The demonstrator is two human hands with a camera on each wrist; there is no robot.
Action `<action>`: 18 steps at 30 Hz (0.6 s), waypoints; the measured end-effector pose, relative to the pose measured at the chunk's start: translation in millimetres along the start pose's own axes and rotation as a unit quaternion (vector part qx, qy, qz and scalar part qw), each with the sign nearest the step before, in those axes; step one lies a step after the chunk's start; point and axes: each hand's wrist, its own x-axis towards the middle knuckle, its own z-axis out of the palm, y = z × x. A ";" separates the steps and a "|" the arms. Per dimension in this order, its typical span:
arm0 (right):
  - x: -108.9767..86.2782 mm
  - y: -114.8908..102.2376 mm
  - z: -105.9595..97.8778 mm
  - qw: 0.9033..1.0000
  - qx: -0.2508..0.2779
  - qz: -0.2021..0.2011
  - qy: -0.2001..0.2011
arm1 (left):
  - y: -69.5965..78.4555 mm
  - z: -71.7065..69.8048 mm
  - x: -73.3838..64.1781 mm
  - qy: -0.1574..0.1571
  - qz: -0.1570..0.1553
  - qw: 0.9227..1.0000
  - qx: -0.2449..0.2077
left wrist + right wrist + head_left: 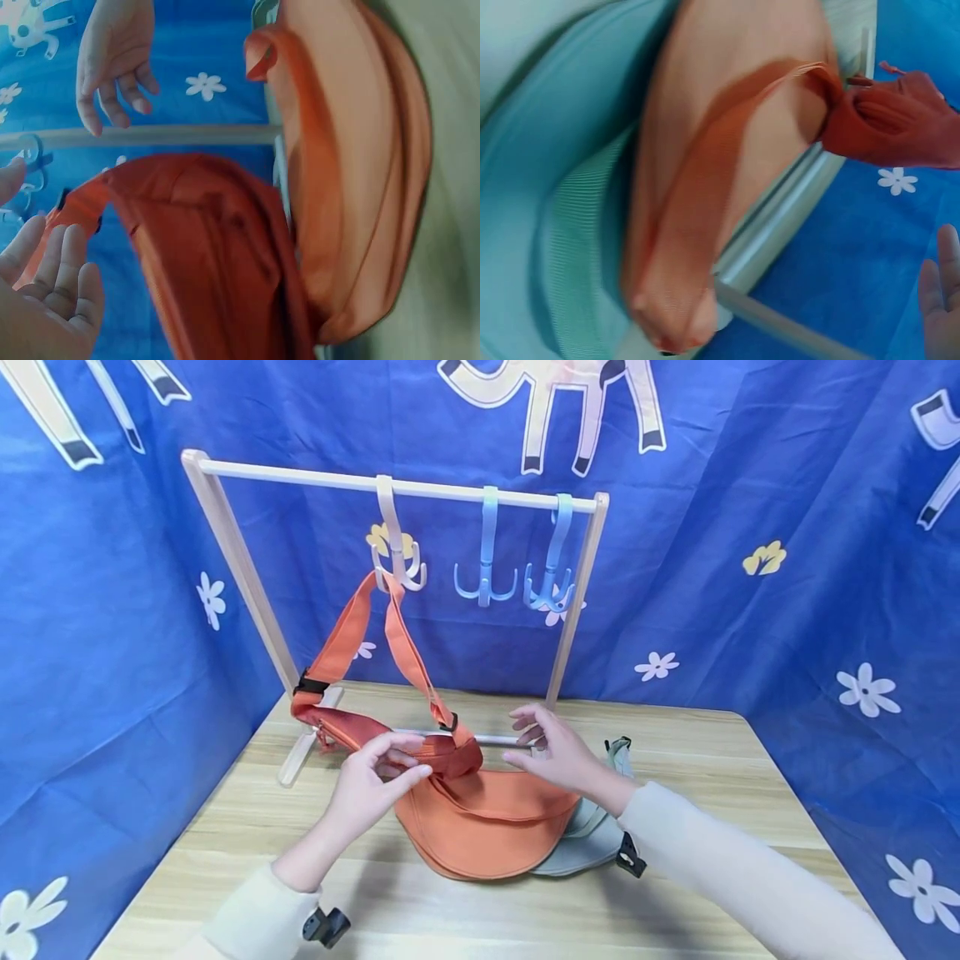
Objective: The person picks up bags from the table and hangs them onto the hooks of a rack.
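Item 1, dark orange sling bag (390,743): hangs by its strap (405,652) from the cream hook (397,556), the leftmost of three on the wooden rack (390,485). The bag's body sags to the tabletop at about 11 o'clock from the table's middle, the strap being too long to lift it clear; one end is bunched at the middle.

Item 2, light orange sling bag (480,827): lies flat at the table's centre, overlapping a pale green bag (592,835) at its 3 o'clock (only the green bag's edge and a black buckle show).

Item 3, left hand (371,785): at 9 o'clock of the light orange bag, thumb and forefinger closing toward the bunched end of the dark bag. The head view suggests a light pinch; the left wrist view shows the fingers (52,262) loosely extended beside the fabric, so firm contact cannot be told.

Item 4, right hand (555,752): at 1 o'clock of the light orange bag, just above it, fingers spread and gently curved, holding nothing.

Item 5, two blue hooks (486,585) and (551,589): bare, at 12 o'clock.

Item 6, wooden table (750,760); blue cloth backdrop (750,527) with printed flowers.
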 end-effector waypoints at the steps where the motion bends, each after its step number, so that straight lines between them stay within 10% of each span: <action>1: -2.8 3.1 -0.8 1.000 -0.001 0.003 0.000 | -1.5 2.9 -2.6 0.000 0.003 1.000 0.001; 18: -36.6 40.4 -9.4 0.999 0.018 0.022 -0.022 | -21.7 66.9 -45.1 -0.039 -0.041 0.998 -0.027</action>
